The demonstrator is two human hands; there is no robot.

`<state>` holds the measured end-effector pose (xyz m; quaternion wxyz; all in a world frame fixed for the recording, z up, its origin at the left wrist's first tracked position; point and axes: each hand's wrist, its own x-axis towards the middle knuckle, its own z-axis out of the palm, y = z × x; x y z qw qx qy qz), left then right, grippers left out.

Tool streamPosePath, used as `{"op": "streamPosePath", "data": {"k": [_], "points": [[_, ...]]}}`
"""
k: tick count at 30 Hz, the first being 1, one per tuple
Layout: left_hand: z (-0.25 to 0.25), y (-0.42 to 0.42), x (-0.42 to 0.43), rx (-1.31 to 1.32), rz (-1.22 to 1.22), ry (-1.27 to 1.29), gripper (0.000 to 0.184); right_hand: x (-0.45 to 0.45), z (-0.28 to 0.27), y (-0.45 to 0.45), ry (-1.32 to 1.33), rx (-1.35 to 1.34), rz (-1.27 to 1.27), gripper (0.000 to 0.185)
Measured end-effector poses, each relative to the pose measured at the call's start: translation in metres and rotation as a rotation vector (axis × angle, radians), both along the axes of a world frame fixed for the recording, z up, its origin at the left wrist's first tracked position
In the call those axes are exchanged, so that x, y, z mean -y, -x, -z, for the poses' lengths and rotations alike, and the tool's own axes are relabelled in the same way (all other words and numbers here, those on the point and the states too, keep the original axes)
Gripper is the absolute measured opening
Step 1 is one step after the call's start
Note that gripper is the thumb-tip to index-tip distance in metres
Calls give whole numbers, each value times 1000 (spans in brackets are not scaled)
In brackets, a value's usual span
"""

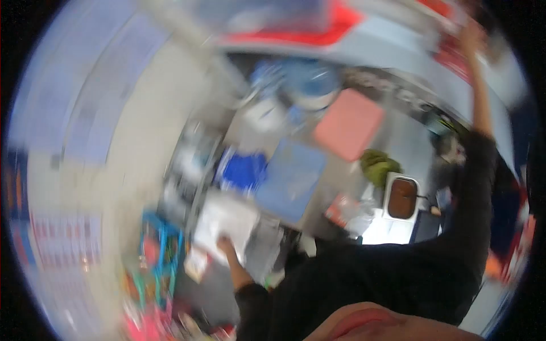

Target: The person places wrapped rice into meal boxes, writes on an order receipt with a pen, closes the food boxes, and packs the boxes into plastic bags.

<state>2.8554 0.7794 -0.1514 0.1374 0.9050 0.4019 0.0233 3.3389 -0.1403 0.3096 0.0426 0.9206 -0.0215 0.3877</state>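
My left hand [226, 244] is over the near edge of a white sheet or bag [219, 216] on the metal counter; motion blur hides its fingers, and I cannot tell whether it touches the sheet. Stretched far up at the top right, my right hand [471, 37] is beside a red and white item [452, 57] too smeared to name. Its fingers are blurred as well. Beyond the white sheet lie a bright blue plastic bundle [243, 170] and a light blue board [291, 179].
A pink board [350, 124] lies farther back, near a large bluish container [310, 82]. To the right are a green object [379, 167] and a metal pan of brown sauce [402, 198] with a dark handle. A blue rack [162, 244] stands at the left.
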Motion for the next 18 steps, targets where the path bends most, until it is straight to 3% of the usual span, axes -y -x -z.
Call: {"op": "streamPosePath", "data": {"k": [1,3,4,5,6,7,10,11,12,13,15,16,17,18], "points": [[-14,-9,-9,252,253,-255,13,-18,0,14,6,32,-37,39],[-50,-10,-27,355,233,-254,10,-71,-6,55,-43,134,-148,40],[-99,-16,-22,293,201,-270,8,-107,-4,81,-105,125,-228,41],[-139,-23,-15,534,200,-319,7,-151,3,111,-178,49,-326,42],[-197,-31,4,583,105,-146,14,-200,17,145,-266,-100,-464,43],[-227,-26,13,561,128,-168,20,-254,33,186,-435,-256,-651,40],[-266,7,74,475,392,-232,41,-440,114,302,-1081,-1261,-1207,31],[-278,27,107,289,453,-151,45,-479,157,322,-1163,-1829,-1068,48],[-285,47,138,110,511,-72,49,-518,196,354,-1371,-2108,-1105,61],[-262,68,157,107,624,-159,49,-557,225,379,-1591,-2462,-687,66],[-262,99,199,32,742,30,46,-614,261,419,-1976,-2726,-570,63],[-256,113,206,36,713,39,46,-635,306,427,-1938,-2756,-550,63],[-245,127,208,43,775,68,48,-658,359,434,-1744,-2471,-686,57],[-238,144,208,46,839,102,50,-673,359,447,-1552,-2186,-789,53]]}}
